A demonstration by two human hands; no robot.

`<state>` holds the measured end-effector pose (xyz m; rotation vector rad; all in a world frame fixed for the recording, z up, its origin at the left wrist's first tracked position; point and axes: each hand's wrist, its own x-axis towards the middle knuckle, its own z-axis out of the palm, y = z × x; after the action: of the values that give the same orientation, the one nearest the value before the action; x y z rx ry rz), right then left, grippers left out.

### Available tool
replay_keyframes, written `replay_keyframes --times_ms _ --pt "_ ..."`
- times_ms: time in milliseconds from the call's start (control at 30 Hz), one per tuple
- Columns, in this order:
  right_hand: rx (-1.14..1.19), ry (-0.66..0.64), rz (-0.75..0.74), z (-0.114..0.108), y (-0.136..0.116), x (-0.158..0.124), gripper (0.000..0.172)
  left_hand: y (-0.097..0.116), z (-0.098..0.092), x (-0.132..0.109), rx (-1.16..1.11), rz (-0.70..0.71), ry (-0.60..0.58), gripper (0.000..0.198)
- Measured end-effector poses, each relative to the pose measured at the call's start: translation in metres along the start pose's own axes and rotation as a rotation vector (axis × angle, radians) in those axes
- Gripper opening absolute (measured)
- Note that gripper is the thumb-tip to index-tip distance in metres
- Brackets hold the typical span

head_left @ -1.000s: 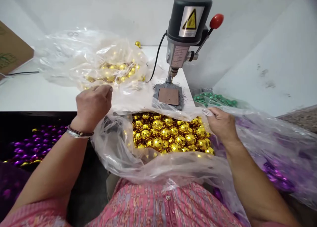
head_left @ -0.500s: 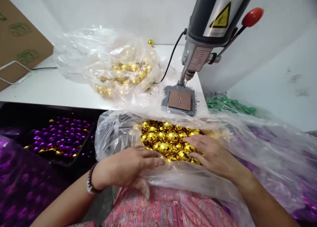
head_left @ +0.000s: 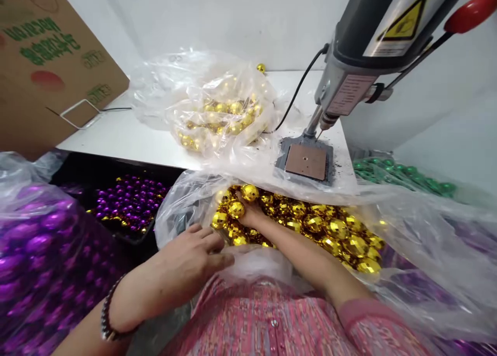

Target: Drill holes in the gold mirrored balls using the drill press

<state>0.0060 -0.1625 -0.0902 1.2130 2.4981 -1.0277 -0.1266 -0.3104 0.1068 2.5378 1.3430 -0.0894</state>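
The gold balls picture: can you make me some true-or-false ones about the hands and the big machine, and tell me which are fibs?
1. The right hand is in among the gold faceted balls. True.
2. A bracelet is on the wrist of the left hand. True.
3. The left hand is inside the cardboard box. False: it is by the near edge of the open clear plastic bag.
4. The drill press has a yellow warning triangle on it. True.
5. The drill press lever has a blue tip. False: it ends in a red knob.
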Motion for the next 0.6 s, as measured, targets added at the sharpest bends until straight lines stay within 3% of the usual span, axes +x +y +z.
replay_keyframes --times_ms 100,233,300,400,500,600 --pt "-0.012 -0.042 -0.05 -0.01 -0.001 0.004 0.046 -0.005 -0.005 0.005 -0.116 0.04 0.012 0.04" --pt "-0.048 -0.083 -0.116 -0.016 0.011 -0.023 0.048 -0.016 0.003 0.056 -0.246 0.112 -0.005 0.038" --pt "-0.087 -0.074 -0.111 -0.019 0.022 -0.047 0.043 -0.026 0.024 0.09 -0.154 0.08 -0.033 0.038" --pt "-0.177 0.022 -0.009 -0.025 0.057 -0.094 0.043 -0.047 0.071 0.127 0.0 0.063 -0.079 0.046" --pt "-0.26 0.122 0.198 -0.023 0.108 -0.142 0.066 -0.071 0.113 0.134 0.066 -0.095 -0.212 0.051" --pt "-0.3 0.15 0.382 -0.014 0.158 -0.177 0.066 -0.091 0.13 0.127 0.071 -0.25 -0.295 0.036"
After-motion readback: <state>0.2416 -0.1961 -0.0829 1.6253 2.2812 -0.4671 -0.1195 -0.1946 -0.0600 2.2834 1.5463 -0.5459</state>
